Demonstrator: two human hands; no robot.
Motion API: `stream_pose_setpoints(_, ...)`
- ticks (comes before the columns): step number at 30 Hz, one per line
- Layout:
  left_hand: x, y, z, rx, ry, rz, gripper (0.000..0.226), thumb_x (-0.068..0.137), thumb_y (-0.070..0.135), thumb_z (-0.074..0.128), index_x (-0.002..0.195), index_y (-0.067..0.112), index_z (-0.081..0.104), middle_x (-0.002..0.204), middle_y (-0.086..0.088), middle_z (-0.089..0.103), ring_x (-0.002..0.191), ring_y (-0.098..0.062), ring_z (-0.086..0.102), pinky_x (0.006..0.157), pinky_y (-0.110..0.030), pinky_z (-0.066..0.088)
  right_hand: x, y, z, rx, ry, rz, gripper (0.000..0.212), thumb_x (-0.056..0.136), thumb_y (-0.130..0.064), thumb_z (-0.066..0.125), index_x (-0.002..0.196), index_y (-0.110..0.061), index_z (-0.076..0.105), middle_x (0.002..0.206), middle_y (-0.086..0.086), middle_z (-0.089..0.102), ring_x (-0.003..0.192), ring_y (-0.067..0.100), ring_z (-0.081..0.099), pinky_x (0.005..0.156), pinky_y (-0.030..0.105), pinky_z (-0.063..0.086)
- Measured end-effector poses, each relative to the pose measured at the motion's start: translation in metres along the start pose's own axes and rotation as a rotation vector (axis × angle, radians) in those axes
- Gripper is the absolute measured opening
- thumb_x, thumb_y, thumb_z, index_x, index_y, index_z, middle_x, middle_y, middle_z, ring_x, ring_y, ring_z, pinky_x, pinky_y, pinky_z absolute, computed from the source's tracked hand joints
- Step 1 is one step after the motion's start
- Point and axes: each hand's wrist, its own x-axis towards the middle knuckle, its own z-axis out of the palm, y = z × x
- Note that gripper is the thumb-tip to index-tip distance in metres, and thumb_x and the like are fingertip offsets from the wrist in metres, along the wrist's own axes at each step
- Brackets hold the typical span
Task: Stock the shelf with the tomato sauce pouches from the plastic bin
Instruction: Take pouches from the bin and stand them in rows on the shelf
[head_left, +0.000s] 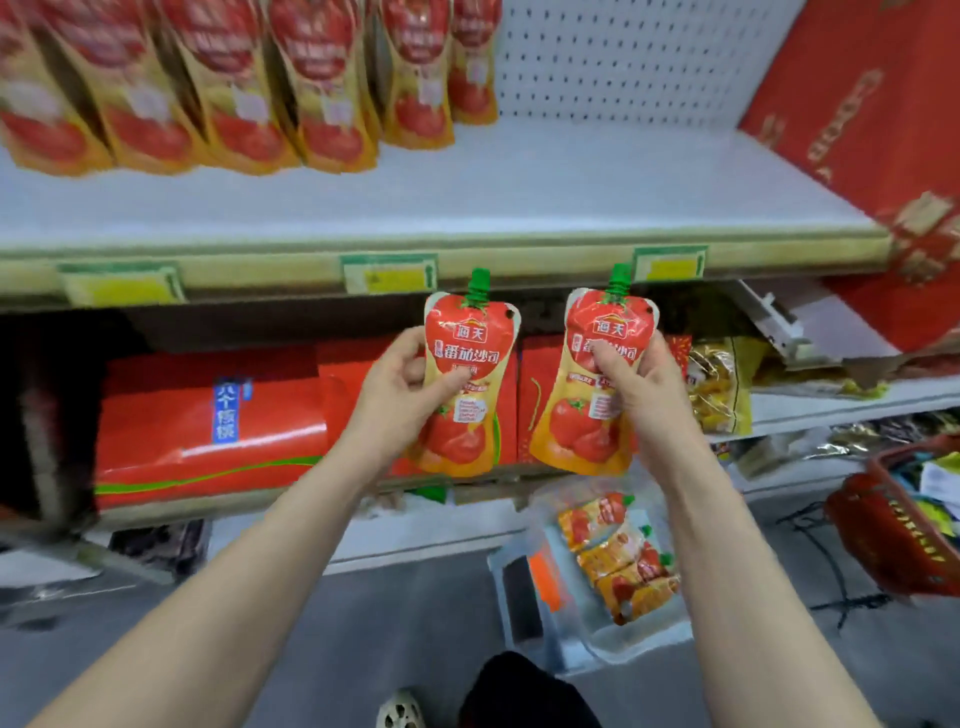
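Left grip: my left grip (397, 387) is curled round the left pouch (470, 364), thumb across its front, fingers behind.
Right grip: my right grip (641, 387) pinches the right pouch (597, 410) at its waist in the same way.
Long axis: both pouches stand upright, green caps on top, like the row of pouches (234, 93) standing at the far left of the shelf (571, 197).
Key relation: both pouches sit just below the shelf's front edge; its bare white board lies above and beyond them.
Nearer grip: I judge the left nearer the row's right end, the right under the bare stretch.
Plastic bin (524, 597): on the floor, near right, with spare pouches (623, 561) lying flat inside.
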Motion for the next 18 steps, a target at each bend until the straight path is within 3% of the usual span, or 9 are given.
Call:
stream_pose_setpoints(4,0.009,0.051,-0.04,-0.016,0.128,0.129,0.034,0.083,0.011,0.072,0.11,0.023,0.057,0.091,-0.001,0.076,0.086,-0.016,0.073,0.074,-0.027,0.057,0.019,-0.063,0.047,-0.016,-0.102,-0.114,0.023,0.096,-0.015,0.061,0.119,-0.02,0.06,0.1,-0.003,0.074,0.087,0.01,0.072,0.07,0.024,0.056)
stream_pose_setpoints(9,0.034,0.107,-0.076,-0.061,0.203,0.247,0.031,0.085,0.013,0.07,0.11,0.02,0.053,0.09,-0.002,0.076,0.084,-0.016,0.072,0.072,-0.028,0.057,0.055,-0.144,0.099,-0.046,-0.171,-0.283,0.015,0.09,-0.007,0.067,0.098,-0.02,0.066,0.083,-0.005,0.074,0.075,0.01,0.07,0.071,0.03,0.058)
stream_pose_setpoints(12,0.053,0.132,-0.09,-0.051,0.258,0.323,0.036,0.085,0.011,0.07,0.116,0.019,0.053,0.083,0.002,0.075,0.079,-0.012,0.071,0.07,-0.027,0.057,0.082,-0.178,0.123,-0.034,-0.212,-0.306,0.018,0.088,-0.005,0.07,0.104,-0.012,0.069,0.089,-0.001,0.074,0.08,0.011,0.071,0.068,0.026,0.057)
stream_pose_setpoints(14,0.066,0.145,-0.096,-0.068,0.276,0.368,0.036,0.086,0.009,0.068,0.117,0.017,0.052,0.083,0.004,0.075,0.079,-0.009,0.071,0.068,-0.022,0.054,0.101,-0.192,0.137,-0.059,-0.225,-0.312,0.026,0.087,-0.004,0.07,0.113,-0.006,0.067,0.09,0.001,0.071,0.073,0.003,0.069,0.061,0.015,0.052)
stream_pose_setpoints(16,0.08,0.156,-0.102,-0.085,0.292,0.39,0.036,0.087,0.01,0.068,0.118,0.018,0.052,0.095,-0.002,0.074,0.089,-0.012,0.071,0.072,-0.022,0.054,0.121,-0.199,0.15,-0.083,-0.236,-0.287,0.026,0.089,-0.002,0.068,0.114,-0.007,0.065,0.085,-0.002,0.067,0.057,-0.008,0.063,0.049,0.007,0.045)
stream_pose_setpoints(18,0.094,0.164,-0.106,-0.108,0.315,0.411,0.036,0.087,0.01,0.067,0.118,0.017,0.051,0.107,-0.008,0.071,0.099,-0.017,0.069,0.076,-0.024,0.055,0.143,-0.199,0.162,-0.079,-0.235,-0.224,0.023,0.09,-0.003,0.067,0.112,-0.009,0.063,0.083,-0.004,0.065,0.05,-0.01,0.061,0.043,0.007,0.043)
